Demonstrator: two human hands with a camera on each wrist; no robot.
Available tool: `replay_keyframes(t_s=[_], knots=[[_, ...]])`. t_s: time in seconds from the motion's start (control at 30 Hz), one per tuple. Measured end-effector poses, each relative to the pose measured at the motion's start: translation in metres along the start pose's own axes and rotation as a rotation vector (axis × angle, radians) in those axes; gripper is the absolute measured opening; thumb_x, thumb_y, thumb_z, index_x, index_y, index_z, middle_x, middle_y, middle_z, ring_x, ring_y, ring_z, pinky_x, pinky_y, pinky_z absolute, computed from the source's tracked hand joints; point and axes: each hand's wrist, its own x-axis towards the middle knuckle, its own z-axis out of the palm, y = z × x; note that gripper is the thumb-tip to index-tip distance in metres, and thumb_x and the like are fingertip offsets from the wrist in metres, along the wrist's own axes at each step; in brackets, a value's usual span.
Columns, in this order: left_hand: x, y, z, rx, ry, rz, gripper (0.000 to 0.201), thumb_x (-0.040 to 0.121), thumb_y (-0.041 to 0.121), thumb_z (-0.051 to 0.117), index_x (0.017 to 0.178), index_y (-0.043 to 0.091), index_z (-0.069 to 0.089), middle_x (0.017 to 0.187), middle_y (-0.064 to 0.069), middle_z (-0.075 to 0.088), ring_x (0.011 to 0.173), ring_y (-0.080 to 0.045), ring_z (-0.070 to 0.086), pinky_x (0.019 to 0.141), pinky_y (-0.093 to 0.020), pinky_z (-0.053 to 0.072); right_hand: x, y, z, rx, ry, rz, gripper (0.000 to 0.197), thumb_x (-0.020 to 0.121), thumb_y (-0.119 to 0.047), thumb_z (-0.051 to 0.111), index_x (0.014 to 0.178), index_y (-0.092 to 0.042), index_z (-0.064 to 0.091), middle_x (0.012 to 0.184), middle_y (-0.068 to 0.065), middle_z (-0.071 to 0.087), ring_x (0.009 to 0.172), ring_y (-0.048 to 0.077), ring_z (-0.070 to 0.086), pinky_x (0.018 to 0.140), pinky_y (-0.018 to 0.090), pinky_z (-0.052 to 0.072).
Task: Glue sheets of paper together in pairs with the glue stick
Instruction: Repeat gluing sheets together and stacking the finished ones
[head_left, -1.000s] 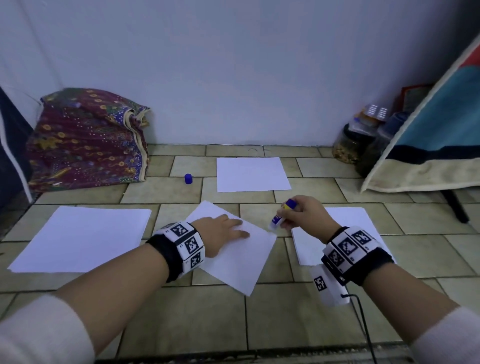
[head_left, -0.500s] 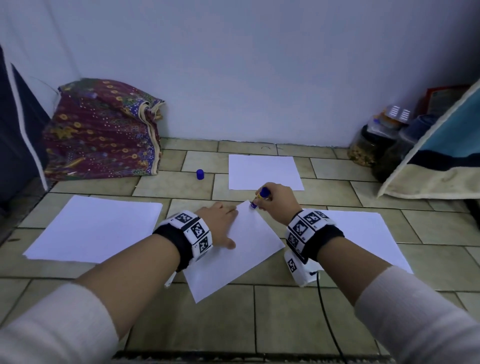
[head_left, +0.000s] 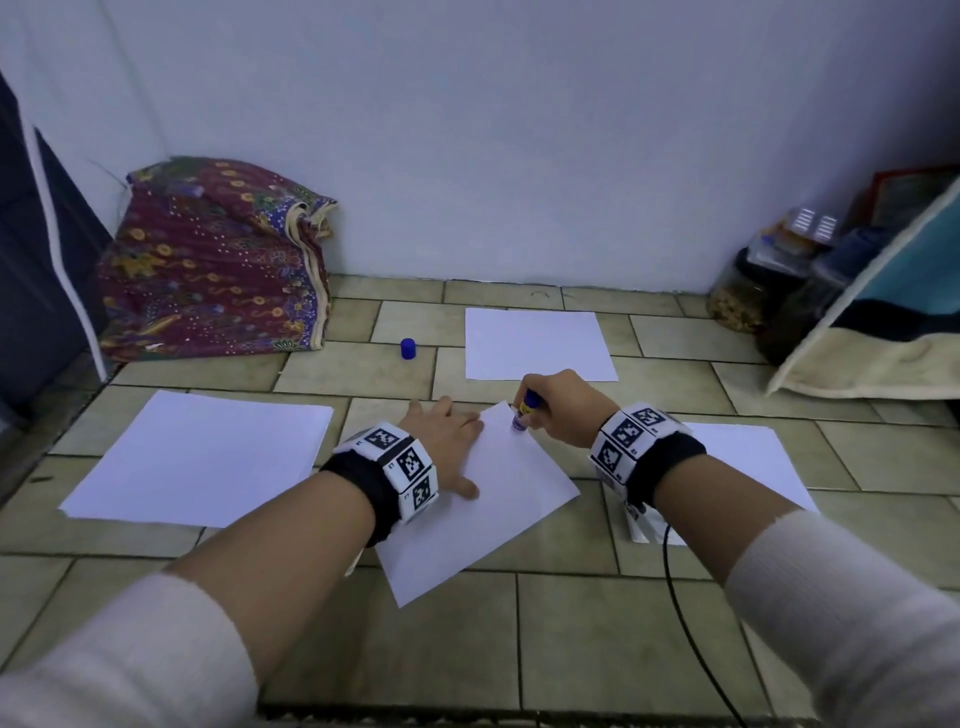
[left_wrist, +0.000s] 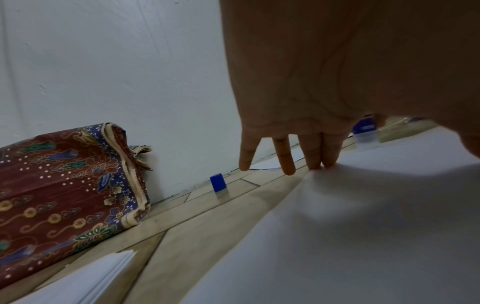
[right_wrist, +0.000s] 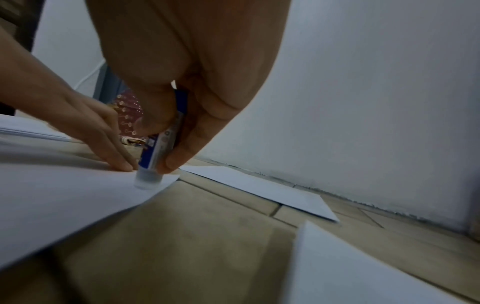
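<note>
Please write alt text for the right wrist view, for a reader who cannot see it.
The right hand holds a glue stick tip-down on the corner of a white sheet on the tiled floor. The left hand rests on the sheet.

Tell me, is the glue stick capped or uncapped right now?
Uncapped: the glue stick's bare tip presses the sheet, and its blue cap stands apart on the floor.
</note>
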Motion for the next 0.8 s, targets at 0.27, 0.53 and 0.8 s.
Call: replay_keyframes(t_s=[0.27, 0.53, 0.8], knots=[[0.000, -0.001, 0.000, 0.016, -0.042, -0.002, 0.088, 0.085, 0.063, 0.053, 0.151, 0.016, 0.018, 0.159, 0.002, 0.016, 0.139, -0.025, 0.019, 0.112, -0.057, 0.017, -0.052, 0.015, -0.008, -0.086, -0.126, -0.093, 0.018, 0.089, -0.016, 0.062, 0.106, -0.010, 0.061, 0.084, 0.002, 0.054, 0.076, 0.019, 0.050, 0.064, 0.021, 0.039], [0.003, 0.007, 0.003, 0.034, -0.012, -0.054, 0.091, 0.083, 0.062, 0.056, 0.147, 0.009, 0.021, 0.155, -0.006, 0.017, 0.139, -0.025, 0.020, 0.110, -0.053, 0.025, -0.075, 0.024, -0.014, -0.140, -0.196, -0.126, 0.014, 0.092, -0.011, 0.056, 0.105, -0.012, 0.059, 0.070, -0.020, 0.048, 0.065, -0.002, 0.046, 0.062, 0.013, 0.038], [0.000, 0.017, 0.004, -0.047, 0.003, 0.237, 0.080, 0.089, 0.032, 0.060, 0.151, 0.017, 0.011, 0.160, -0.001, -0.001, 0.147, -0.019, 0.002, 0.116, -0.046, 0.019, -0.077, 0.034, -0.026, 0.381, 0.317, 0.000, 0.013, 0.086, -0.013, 0.067, 0.094, -0.003, 0.063, 0.081, 0.006, 0.069, 0.071, 0.015, 0.068, 0.064, 0.013, 0.051]])
